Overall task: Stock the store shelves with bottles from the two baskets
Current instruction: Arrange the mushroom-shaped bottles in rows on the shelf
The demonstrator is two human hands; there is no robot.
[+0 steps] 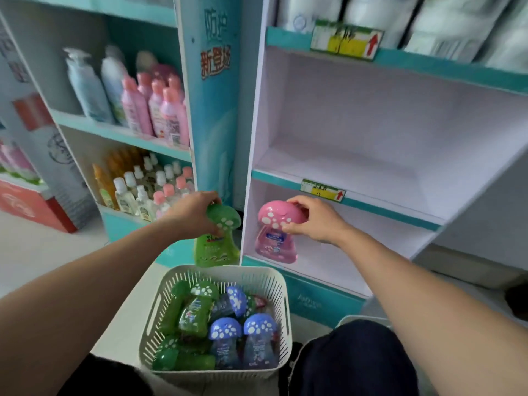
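Hands both busy, one bottle each. Left hand curled over the mushroom cap of a green bottle, hanging upright just above the far rim of the white basket and just outside the left side panel of the white shelf unit. Right hand pinching the cap of a pink bottle between thumb and fingers, at the left end of the bottom shelf, close beside that panel, under the teal front edge bearing a price tag. Base of pink bottle near the shelf's front lip; contact with the shelf floor not clear. Open shelf floor to the right of it; middle shelf above also bare. More green bottles and blue ones lying packed in the basket. Dark-trousered knee just right of the basket.
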